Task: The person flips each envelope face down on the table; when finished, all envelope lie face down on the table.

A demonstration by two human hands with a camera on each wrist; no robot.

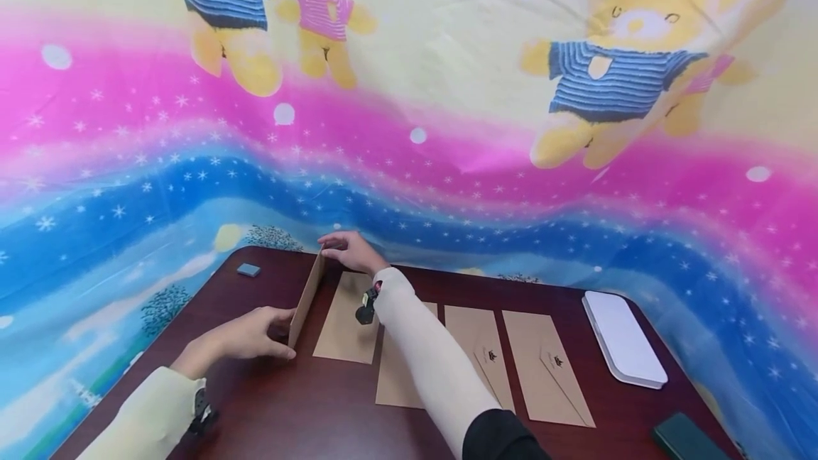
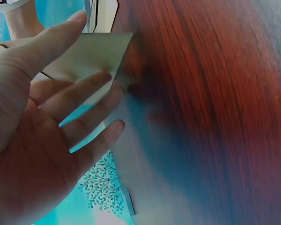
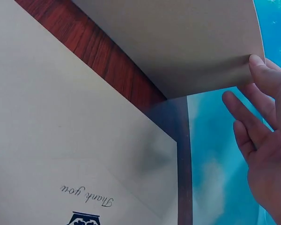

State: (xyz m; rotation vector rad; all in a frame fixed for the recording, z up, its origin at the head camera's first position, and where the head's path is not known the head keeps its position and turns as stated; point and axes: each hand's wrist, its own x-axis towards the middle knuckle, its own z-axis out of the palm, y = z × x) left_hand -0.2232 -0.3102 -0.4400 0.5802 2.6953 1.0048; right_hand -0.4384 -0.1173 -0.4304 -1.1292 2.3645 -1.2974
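A brown kraft envelope [image 1: 307, 297] stands on its long edge on the dark red wooden table. My right hand [image 1: 353, 250] pinches its far end; in the right wrist view the thumb [image 3: 257, 61] presses on the envelope's face. At the near end, my left hand [image 1: 255, 334] is spread, with straight fingertips right at the paper. The left wrist view has those extended fingers [image 2: 91, 91] overlapping the envelope [image 2: 100, 49]. Just right of it a flat envelope [image 1: 341, 321] lies on the table. Beneath my right hand's view, a flat envelope [image 3: 75, 103] bears "Thank you" and a dark crown.
More flat envelopes [image 1: 543, 364] lie in a row to the right, partly under my right forearm. A white case [image 1: 625, 339] lies at the table's right, with a dark green object [image 1: 689, 439] nearer. A small blue-grey block [image 1: 248, 270] sits far left. Patterned cloth [image 1: 415, 183] hangs behind.
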